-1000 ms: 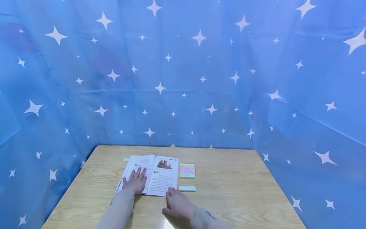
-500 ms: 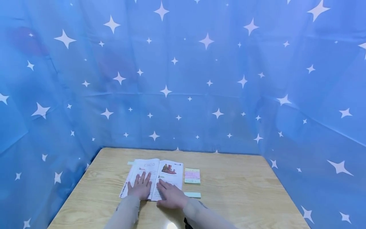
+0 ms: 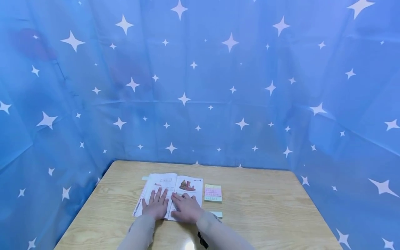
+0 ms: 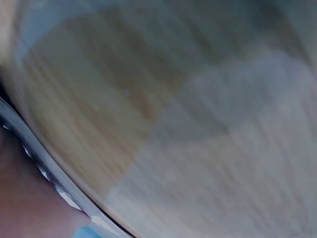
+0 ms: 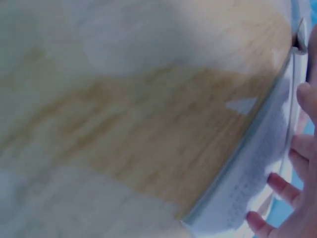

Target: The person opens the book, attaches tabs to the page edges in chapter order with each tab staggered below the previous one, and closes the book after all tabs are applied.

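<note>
I log left hand [image 3: 156,207], fingers spread, and right hand [image 3: 188,209], fingers relaxed, over the open textbook [image 3: 173,186] on the table [image 3: 265,208], seemingly flattening it; next calls for even pressure, contact unclear in blurred wrist views.

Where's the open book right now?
In the head view, the open book lies on the wood-grain table, just left of the multicolored sticky notes, partly covered by the left hand and right hand.

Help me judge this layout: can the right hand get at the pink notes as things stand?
Likely yes: the right hand rests on the book, the pink notes lie just beside that book, and nothing seems to stand between.
</note>
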A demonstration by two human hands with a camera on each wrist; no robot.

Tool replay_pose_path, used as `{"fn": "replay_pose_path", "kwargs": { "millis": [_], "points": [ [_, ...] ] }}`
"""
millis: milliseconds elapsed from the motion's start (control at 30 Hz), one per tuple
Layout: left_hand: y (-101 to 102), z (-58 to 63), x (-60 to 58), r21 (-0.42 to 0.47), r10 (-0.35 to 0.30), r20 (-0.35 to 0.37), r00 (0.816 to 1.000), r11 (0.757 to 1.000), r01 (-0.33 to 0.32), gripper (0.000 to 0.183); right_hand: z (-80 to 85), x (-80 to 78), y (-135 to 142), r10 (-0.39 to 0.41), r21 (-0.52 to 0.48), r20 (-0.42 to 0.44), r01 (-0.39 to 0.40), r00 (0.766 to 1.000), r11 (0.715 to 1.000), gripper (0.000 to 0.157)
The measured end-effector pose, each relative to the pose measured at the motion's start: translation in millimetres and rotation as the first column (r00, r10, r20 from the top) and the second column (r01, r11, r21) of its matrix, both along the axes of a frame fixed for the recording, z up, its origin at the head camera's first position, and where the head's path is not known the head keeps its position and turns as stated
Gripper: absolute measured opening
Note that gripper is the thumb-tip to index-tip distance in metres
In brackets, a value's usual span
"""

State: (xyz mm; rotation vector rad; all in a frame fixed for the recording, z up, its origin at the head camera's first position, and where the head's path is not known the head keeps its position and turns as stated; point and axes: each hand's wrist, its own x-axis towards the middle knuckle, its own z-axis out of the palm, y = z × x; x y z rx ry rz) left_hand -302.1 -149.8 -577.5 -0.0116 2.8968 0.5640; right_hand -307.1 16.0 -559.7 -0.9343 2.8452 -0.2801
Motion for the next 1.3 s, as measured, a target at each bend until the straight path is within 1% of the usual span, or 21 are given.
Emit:
{"fn": "replay_pose_path", "kwargs": {
  "millis": [133,267,367,433,500,600,733,800,900,967,1067,1133,1233,1300],
  "points": [
    [1.9,1.4,-0.4,0.001,-0.001,-0.014,1.0,1.0,0.001,0.05,0.4,-3.6,-1.3,0.002,0.014,-0.017,-0.002,1.0,1.0,0.058],
    [3.5,2.0,-0.2,-0.01,-0.005,-0.022,1.0,1.0,0.005,0.05,-2.1,-7.3,-2.6,0.015,0.057,-0.063,-0.011,0.998,0.998,0.059],
    [5.1,7.2,-0.1,-0.02,-0.001,-0.024,1.0,1.0,0.0,0.05,-2.6,-10.9,-3.6,0.02,0.081,-0.099,-0.012,0.995,0.997,0.058],
    [6.0,10.1,-0.6,-0.026,0.006,-0.027,1.0,1.0,-0.006,0.049,-1.4,-13.4,-4.5,0.016,0.085,-0.102,-0.007,0.995,0.996,0.057],
    [6.9,10.4,-1.3,-0.032,0.012,-0.033,0.999,0.999,-0.013,0.049,1.4,-14.7,-4.9,0.007,0.086,-0.087,0.0,0.996,0.996,0.056],
    [8.1,3.4,-3.1,-0.042,0.007,-0.045,0.999,0.999,-0.009,0.049,6.3,-15.6,-4.4,-0.008,0.104,-0.063,0.015,0.998,0.994,0.055],
    [4.7,-6.4,-4.8,-0.043,-0.017,-0.055,0.998,0.999,0.015,0.05,12.6,-14.6,-7.1,-0.023,0.12,-0.06,0.03,0.998,0.992,0.054],
    [-0.9,-8.0,-4.3,-0.053,-0.005,-0.051,0.999,0.999,0.002,0.05,14.0,-13.8,-12.6,-0.02,0.098,-0.048,0.025,0.999,0.995,0.055],
    [-9.1,-7.8,-0.9,-0.08,0.015,-0.031,0.999,0.997,-0.017,0.05,11.3,-12.5,-21.5,-0.019,0.069,-0.025,0.021,0.999,0.997,0.057],
    [-12.0,-4.8,0.5,-0.072,0.015,-0.03,0.999,0.997,-0.017,0.05,9.9,-13.0,-25.5,-0.035,0.063,-0.019,0.036,0.999,0.997,0.058],
    [-11.5,0.2,1.7,-0.052,-0.007,-0.035,0.999,0.999,0.005,0.05,8.4,-15.3,-26.9,-0.069,0.09,-0.027,0.071,0.997,0.993,0.059],
    [-9.1,2.4,1.6,-0.049,-0.013,-0.038,0.999,0.999,0.011,0.05,6.6,-17.9,-24.4,-0.094,0.102,-0.048,0.099,0.994,0.99,0.06],
    [-4.2,3.2,1.4,-0.057,-0.021,-0.038,0.999,0.998,0.019,0.05,1.7,-21.1,-17.3,-0.125,0.121,-0.081,0.135,0.989,0.984,0.065],
    [-1.1,2.0,1.5,-0.054,-0.024,-0.041,0.999,0.998,0.022,0.05,-2.2,-23.1,-11.2,-0.127,0.123,-0.099,0.139,0.987,0.983,0.067]
  ]
}}
